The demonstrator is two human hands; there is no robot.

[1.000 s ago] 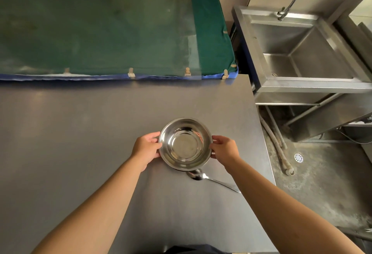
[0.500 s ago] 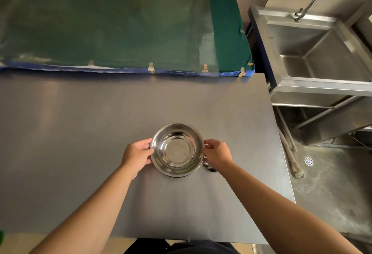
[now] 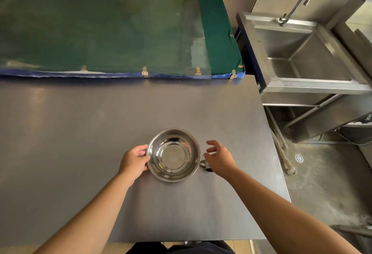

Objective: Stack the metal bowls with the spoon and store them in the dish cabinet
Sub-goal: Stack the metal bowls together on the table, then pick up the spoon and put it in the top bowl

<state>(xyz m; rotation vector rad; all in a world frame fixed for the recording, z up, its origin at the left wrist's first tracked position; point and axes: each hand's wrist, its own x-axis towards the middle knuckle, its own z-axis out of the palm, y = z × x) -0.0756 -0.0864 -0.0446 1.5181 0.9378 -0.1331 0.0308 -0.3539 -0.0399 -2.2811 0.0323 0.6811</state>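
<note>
Stainless steel, shiny and empty: that is the bowl [image 3: 174, 155] sitting upright on the grey counter [image 3: 80, 132] right in front of you, toward the counter's right side. Whether it is one bowl or several nested together cannot be told from above, though a second rim seems to show along its near edge.

Your left hand [image 3: 134, 161] grips the bowl's left rim, thumb on the near side and fingers curled against the outer wall. Your right hand [image 3: 220, 158] is off the bowl, just beside its right rim, with the fingers spread and loosely curved, holding nothing.

The spoon [image 3: 205, 165] lies on the counter, touching or nearly touching the bowl's right side. Only its rounded end shows; the rest is hidden under your right hand and wrist.

Beyond the counter's far edge runs a long green mat [image 3: 100, 32] with a blue border, covered in part by a clear sheet. To your right, apart from the counter, stands a steel sink [image 3: 302, 52] with a curved tap [image 3: 298, 4], and below it a concrete floor with a small drain [image 3: 299, 158].
</note>
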